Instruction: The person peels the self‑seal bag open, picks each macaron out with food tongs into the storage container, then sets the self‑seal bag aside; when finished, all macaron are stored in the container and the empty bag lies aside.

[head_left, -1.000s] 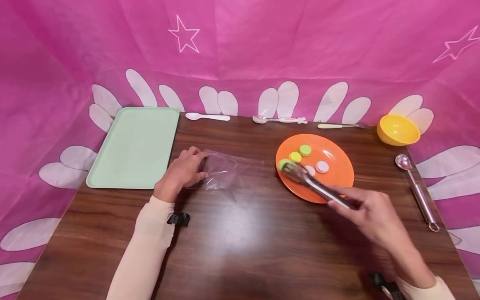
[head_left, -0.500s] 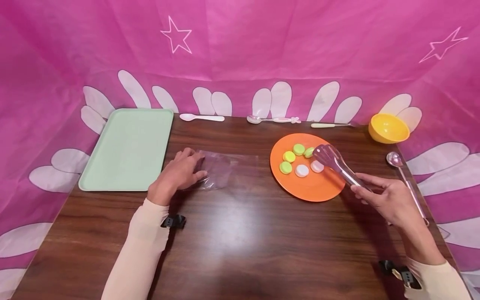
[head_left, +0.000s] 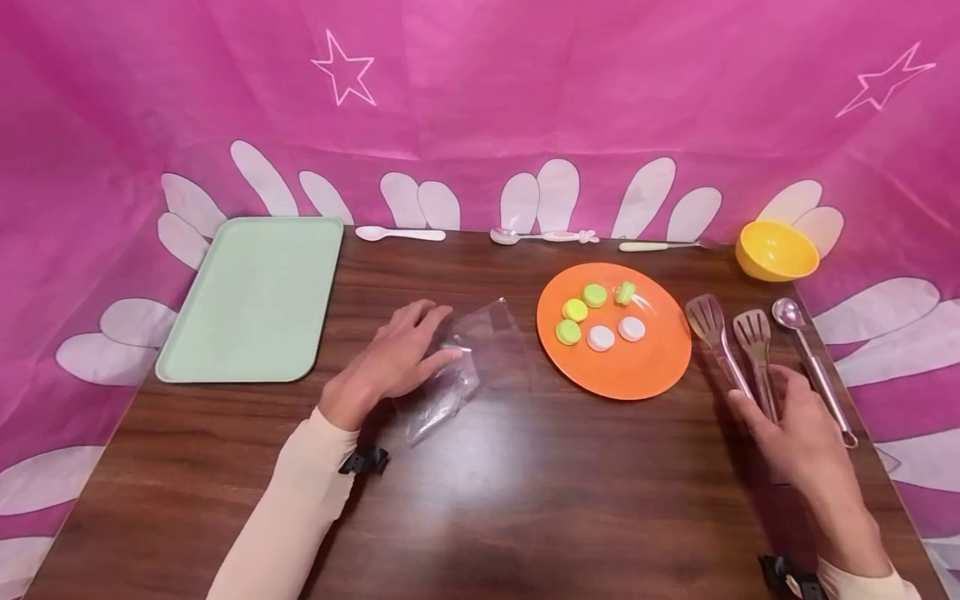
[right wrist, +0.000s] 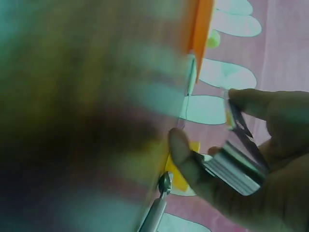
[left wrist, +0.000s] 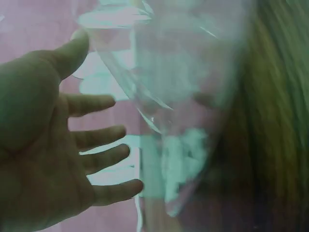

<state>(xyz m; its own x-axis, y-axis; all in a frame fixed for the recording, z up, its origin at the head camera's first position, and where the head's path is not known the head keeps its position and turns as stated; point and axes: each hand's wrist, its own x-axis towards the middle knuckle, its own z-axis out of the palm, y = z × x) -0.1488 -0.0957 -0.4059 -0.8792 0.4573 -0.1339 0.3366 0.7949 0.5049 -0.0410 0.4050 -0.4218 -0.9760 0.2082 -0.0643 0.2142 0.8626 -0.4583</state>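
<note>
A folded clear plastic bag (head_left: 450,396) lies on the dark table, bent up at one corner. My left hand (head_left: 397,354) is over its left side, thumb touching the film; the left wrist view shows the fingers spread and straight. Metal tongs (head_left: 761,367) with slotted heads stand spread apart in my right hand (head_left: 806,442), between the plate and the scoop. In the right wrist view, thumb and fingers are on the tongs' arms (right wrist: 236,166). Several toy macarons, such as a yellow one (head_left: 575,310) and a white one (head_left: 601,338), sit on the orange plate (head_left: 622,375). A green macaron (head_left: 625,292) there stands on edge.
A pale green tray (head_left: 251,300) lies at the left. Along the back edge are a white spoon (head_left: 401,234), a pink-handled spoon (head_left: 543,237) and a cream-handled utensil (head_left: 660,246). A yellow bowl (head_left: 777,254) and metal scoop (head_left: 817,371) are at the right.
The tongs have left the plate, moved right and spread open; a green macaron now stands on edge at the plate's back. My left hand has shifted right, and the bag has turned and bent.
</note>
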